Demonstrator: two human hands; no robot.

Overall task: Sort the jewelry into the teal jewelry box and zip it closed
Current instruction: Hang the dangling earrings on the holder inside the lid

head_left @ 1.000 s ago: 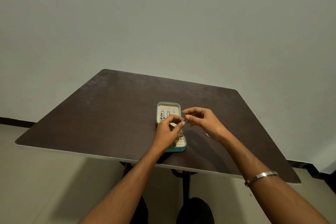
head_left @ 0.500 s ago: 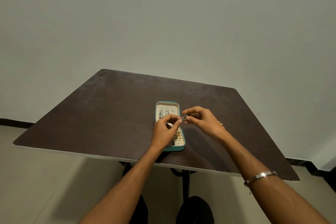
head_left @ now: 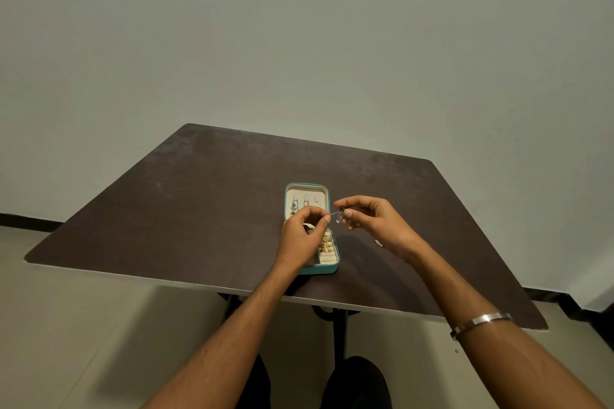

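The teal jewelry box [head_left: 329,271] lies open on the dark table [head_left: 199,202], its cream lid flat on the far side. An earring [head_left: 293,207] hangs in the lid. Several gold rings [head_left: 326,242] sit in the ring rolls of the near half. Just above the box, my left hand [head_left: 304,236] and my right hand [head_left: 372,221] together pinch a small silver earring [head_left: 338,215] between their fingertips. My left hand hides much of the near half of the box.
A small silver piece [head_left: 378,243] lies on the table just right of my right wrist. A metal bangle [head_left: 480,322] circles my right forearm. The table's front edge runs close below the box. A plain wall stands behind.
My hands have drawn slightly apart, so the small silver earring now shows between the fingertips. The box has not moved.
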